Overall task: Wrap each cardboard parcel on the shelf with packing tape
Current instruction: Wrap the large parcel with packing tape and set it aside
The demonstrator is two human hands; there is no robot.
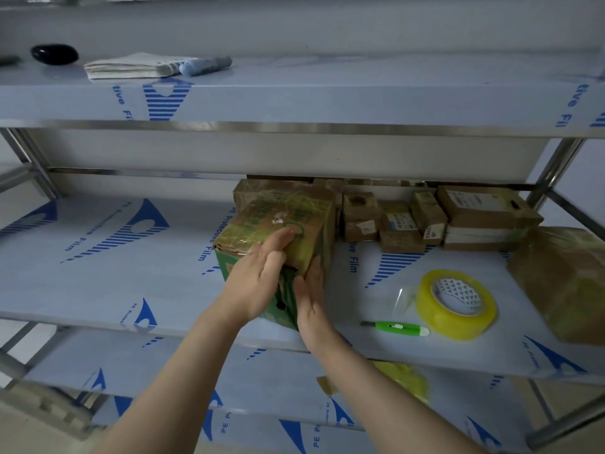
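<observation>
A green and brown cardboard parcel point(278, 224) with yellowish tape over its top stands on the middle shelf point(114, 273). My left hand point(258, 276) lies over its near top edge with straight fingers pressing on the tape. My right hand point(309, 296) is flat against the parcel's right side, fingers straight. A roll of yellow packing tape point(456, 304) lies flat on the shelf to the right, with a green utility knife point(397, 328) just in front of it.
Several small taped parcels point(425, 221) are stacked at the back right of the shelf. A large taped parcel point(563, 283) sits at the far right. The upper shelf holds a folded stack of paper point(127, 67), a marker point(204, 66) and a black object point(54, 54).
</observation>
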